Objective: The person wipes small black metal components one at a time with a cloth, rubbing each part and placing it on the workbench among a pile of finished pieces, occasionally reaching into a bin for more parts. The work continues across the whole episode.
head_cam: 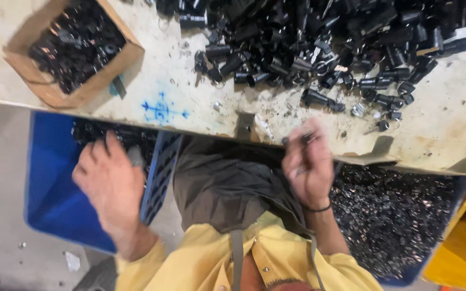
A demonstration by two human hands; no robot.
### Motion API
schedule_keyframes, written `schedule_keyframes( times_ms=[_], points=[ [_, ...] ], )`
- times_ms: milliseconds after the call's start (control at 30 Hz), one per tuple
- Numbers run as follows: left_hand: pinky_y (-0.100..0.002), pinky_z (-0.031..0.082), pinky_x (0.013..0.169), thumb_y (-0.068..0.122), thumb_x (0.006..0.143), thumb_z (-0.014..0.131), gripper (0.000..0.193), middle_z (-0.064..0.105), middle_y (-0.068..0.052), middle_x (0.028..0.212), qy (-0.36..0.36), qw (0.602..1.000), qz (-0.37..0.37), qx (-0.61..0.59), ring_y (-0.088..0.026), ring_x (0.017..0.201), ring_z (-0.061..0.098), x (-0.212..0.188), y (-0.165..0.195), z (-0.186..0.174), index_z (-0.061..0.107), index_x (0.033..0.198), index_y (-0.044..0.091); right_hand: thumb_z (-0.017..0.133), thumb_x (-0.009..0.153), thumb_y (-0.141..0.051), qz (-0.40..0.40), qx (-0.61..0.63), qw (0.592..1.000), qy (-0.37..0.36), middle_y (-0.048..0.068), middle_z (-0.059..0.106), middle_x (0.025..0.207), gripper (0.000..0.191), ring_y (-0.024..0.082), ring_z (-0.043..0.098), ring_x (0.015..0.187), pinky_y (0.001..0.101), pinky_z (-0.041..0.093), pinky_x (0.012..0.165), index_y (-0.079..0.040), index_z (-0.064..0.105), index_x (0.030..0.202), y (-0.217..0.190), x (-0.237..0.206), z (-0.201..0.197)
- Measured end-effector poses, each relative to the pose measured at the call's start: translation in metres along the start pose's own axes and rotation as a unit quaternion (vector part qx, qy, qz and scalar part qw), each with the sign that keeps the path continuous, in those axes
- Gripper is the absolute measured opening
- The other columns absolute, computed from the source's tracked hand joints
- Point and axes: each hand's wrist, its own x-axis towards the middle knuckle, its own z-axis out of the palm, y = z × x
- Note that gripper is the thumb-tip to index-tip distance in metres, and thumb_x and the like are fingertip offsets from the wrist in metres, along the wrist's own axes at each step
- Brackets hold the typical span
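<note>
Reaching down past the tabletop's near edge, the left hand (109, 180) hangs over the blue plastic crate (55, 199) on the floor, fingers curled around something small and grey, though motion blur hides exactly what. The right hand (308, 164) is raised at the tabletop (190, 91) edge, its fingertips pinched on a small dark part (304, 139), also blurred; a ring and a dark wristband show on it. By the look of it, the step in hand is sorting: one piece goes down into the crate while the other hand holds a fresh one, so the next move calls for a steady, unblurred hold and another pick from the heap. That heap of black tubular plastic parts (324, 48) spreads across the far right of the tabletop, with a few small metal rings (358, 110) loose beside it. At the far left stands an open brown cardboard box (71, 51) filled with similar dark pieces. A blue sprayed mark (162, 109) sits on the worn surface between them. Below the right hand, a second bin (395, 221) holds many tiny dark bits, next to a yellow container (462, 253).
</note>
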Motion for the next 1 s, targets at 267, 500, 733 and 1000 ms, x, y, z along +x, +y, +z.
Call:
schedule_keyframes(
  times_ms=[267, 500, 733, 1000],
  points=[
    [-0.045, 0.047, 0.085, 0.003, 0.070, 0.070, 0.062, 0.064, -0.009, 0.119, 0.186, 0.903, 0.301, -0.245, -0.033, 0.112, 0.059, 0.134, 0.118, 0.022, 0.066, 0.131, 0.007, 0.059, 0.107, -0.032, 0.039, -0.010, 0.996, -0.081, 0.008, 0.063, 0.105, 0.033, 0.012, 0.048, 0.072, 0.0239, 0.040, 0.052, -0.004, 0.058, 0.125, -0.002, -0.030, -0.026],
    [-0.043, 0.046, 0.084, 0.011, 0.071, 0.078, 0.041, 0.060, -0.010, 0.107, 0.202, 0.869, 0.342, -0.295, -0.031, 0.108, 0.057, 0.155, 0.104, 0.030, 0.070, 0.111, 0.008, 0.060, 0.110, -0.025, -0.020, 0.055, 0.998, 0.013, 0.014, 0.068, 0.116, 0.021, 0.008, 0.045, 0.065, 0.0197, 0.039, 0.048, -0.014, 0.056, 0.126, 0.013, -0.036, -0.033],
    [-0.042, 0.047, 0.090, 0.008, 0.066, 0.080, 0.042, 0.066, -0.006, 0.110, 0.199, 0.848, 0.353, -0.341, -0.028, 0.111, 0.060, 0.150, 0.107, 0.013, 0.069, 0.107, 0.008, 0.059, 0.111, -0.028, 0.062, 0.048, 0.997, -0.018, 0.007, 0.059, 0.090, 0.020, 0.006, 0.043, 0.059, 0.0178, 0.035, 0.044, -0.013, 0.053, 0.122, 0.010, -0.025, -0.021],
    [-0.035, 0.049, 0.097, 0.016, 0.092, 0.078, 0.030, 0.066, -0.006, 0.121, -0.020, 0.426, 0.278, -0.861, -0.022, 0.109, 0.063, 0.059, 0.110, -0.008, 0.058, 0.115, 0.013, 0.064, 0.105, -0.030, 0.031, 0.065, 0.997, -0.012, 0.009, 0.061, 0.095, 0.024, 0.007, 0.043, 0.061, 0.0181, 0.033, 0.043, -0.012, 0.051, 0.115, -0.002, -0.027, -0.016]
  ],
)
